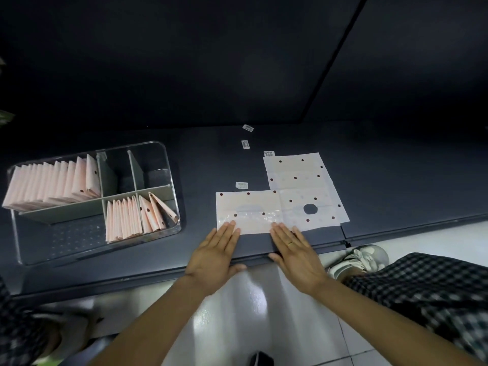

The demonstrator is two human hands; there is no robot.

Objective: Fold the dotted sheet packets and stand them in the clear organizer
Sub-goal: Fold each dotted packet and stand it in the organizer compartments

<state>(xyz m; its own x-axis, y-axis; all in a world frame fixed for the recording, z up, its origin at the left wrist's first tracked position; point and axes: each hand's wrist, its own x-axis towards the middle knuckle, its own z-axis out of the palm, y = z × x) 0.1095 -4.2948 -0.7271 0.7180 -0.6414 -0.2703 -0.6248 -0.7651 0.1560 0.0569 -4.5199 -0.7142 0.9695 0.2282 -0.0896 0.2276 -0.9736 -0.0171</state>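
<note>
A pink dotted sheet packet [248,211] lies flat near the front edge of the dark table [396,180]. My left hand [216,252] rests flat with straight fingers on its near left edge. My right hand [295,249], a ring on one finger, lies flat with its fingertips on the packet's near right edge. Two white dotted sheets lie to the right: one [298,171] farther back, one with a round hole [314,211] beside the packet. The clear organizer [169,165] at the left holds several folded pink packets [52,183] standing upright in two compartments.
Small white labels [245,144] lie scattered on the table behind the sheets. Two organizer compartments at the back hold nothing. A shoe [361,260] and checked trouser legs show below the table's front edge on the right, over a glossy tiled floor.
</note>
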